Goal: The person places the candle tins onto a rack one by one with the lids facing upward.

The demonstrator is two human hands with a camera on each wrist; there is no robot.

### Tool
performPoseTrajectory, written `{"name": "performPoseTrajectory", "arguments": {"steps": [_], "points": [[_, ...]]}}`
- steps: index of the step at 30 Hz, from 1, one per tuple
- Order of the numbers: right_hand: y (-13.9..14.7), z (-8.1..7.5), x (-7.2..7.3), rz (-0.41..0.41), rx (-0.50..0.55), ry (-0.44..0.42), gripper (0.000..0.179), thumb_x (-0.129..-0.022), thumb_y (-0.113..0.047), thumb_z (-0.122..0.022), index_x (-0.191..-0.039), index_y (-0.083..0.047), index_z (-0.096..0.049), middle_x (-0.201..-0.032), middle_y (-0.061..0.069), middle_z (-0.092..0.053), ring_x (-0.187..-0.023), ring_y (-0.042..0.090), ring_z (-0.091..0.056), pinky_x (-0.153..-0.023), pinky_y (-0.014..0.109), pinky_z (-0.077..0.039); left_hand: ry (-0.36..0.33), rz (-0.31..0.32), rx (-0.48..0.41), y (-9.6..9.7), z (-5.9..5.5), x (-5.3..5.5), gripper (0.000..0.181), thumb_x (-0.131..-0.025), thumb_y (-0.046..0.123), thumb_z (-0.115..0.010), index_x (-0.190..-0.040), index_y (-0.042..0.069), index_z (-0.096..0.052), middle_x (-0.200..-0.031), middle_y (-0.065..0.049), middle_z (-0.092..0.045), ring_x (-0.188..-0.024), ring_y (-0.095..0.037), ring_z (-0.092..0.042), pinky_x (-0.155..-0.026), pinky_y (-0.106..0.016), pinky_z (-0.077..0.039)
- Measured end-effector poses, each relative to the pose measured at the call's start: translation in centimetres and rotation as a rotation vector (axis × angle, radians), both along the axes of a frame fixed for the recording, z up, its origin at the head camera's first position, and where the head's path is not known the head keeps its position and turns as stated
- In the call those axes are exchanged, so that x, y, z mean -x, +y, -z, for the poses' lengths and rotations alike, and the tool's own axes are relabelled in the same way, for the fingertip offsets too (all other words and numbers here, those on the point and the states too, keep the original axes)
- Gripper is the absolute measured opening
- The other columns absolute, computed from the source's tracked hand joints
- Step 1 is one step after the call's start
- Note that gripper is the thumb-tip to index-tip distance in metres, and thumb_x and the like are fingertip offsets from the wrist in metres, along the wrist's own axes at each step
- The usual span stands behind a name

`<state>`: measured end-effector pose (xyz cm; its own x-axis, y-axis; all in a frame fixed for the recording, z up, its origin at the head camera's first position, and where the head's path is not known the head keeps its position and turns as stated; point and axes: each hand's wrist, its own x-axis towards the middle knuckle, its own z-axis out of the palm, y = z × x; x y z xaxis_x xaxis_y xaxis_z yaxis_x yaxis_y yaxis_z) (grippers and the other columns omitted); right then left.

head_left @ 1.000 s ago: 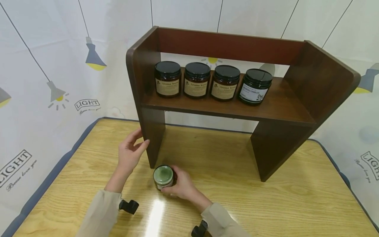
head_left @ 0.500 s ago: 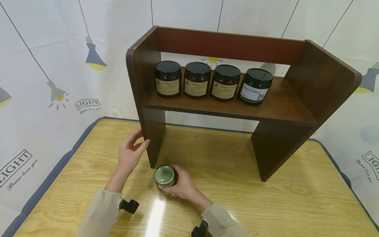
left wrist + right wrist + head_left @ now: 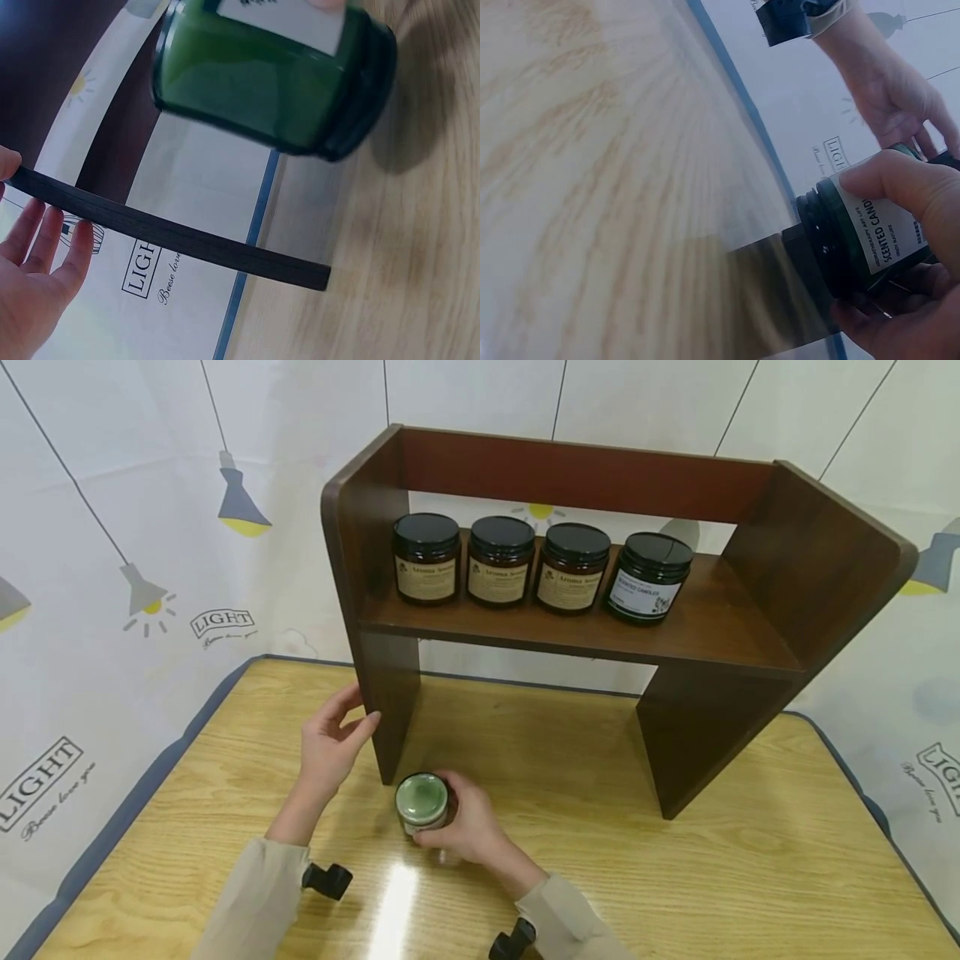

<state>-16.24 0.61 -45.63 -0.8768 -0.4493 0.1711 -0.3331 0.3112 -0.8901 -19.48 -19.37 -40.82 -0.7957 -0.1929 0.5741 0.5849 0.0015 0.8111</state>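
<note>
My right hand grips a green scented candle jar near the foot of the shelf's left side. In the right wrist view the jar shows a white label, and its dark lid points toward the tabletop, so it is held upside down. Its shadow lies on the table in the left wrist view, where the green glass looks raised off the wood. My left hand holds the front edge of the wooden shelf's left panel, thumb on one side and fingers on the other.
On the board of the dark brown shelf several black-lidded candle jars stand in a row. Three carry tan labels, like the leftmost jar; the rightmost jar has a white one. The shelf stands on a wooden table before a printed curtain.
My right hand has shifted the green jar slightly right and up in the head view. The left hand keeps its place on the shelf panel.
</note>
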Motion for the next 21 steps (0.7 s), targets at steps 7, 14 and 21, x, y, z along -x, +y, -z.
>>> {"name": "performPoseTrajectory", "arguments": {"steps": [7, 14, 21], "points": [[0.8, -1.1, -0.5, -0.007, 0.022, -0.008, 0.070, -0.062, -0.006, -0.083, -0.124, 0.004, -0.051, -0.112, 0.011, -0.059, -0.103, 0.024, -0.056, -0.087, 0.030, -0.049, 0.016, 0.010, 0.002, 0.0, 0.0, 0.0, 0.041, -0.078, -0.020, -0.059, -0.115, -0.004, -0.062, -0.102, 0.007, -0.066, -0.095, -0.009, -0.059, -0.073, -0.020, -0.054], [1.8, -2.3, -0.9, 0.004, 0.067, -0.011, 0.068, -0.061, -0.007, -0.083, -0.121, 0.001, -0.053, -0.109, 0.011, -0.061, -0.101, 0.024, -0.057, -0.087, 0.033, -0.049, 0.026, 0.015, -0.013, 0.0, 0.0, 0.1, 0.041, -0.078, -0.022, -0.059, -0.115, -0.004, -0.063, -0.101, 0.007, -0.066, -0.095, -0.009, -0.059, -0.073, -0.020, -0.054], [2.9, -3.2, -1.0, 0.034, 0.077, 0.021, 0.066, -0.059, -0.004, -0.084, -0.119, -0.001, -0.055, -0.107, 0.009, -0.062, -0.099, 0.024, -0.058, -0.086, 0.033, -0.051, 0.023, 0.029, -0.022, 0.0, 0.0, 0.1, 0.041, -0.079, -0.021, -0.058, -0.116, -0.005, -0.062, -0.102, 0.006, -0.066, -0.096, -0.010, -0.059, -0.074, -0.020, -0.054]]}}
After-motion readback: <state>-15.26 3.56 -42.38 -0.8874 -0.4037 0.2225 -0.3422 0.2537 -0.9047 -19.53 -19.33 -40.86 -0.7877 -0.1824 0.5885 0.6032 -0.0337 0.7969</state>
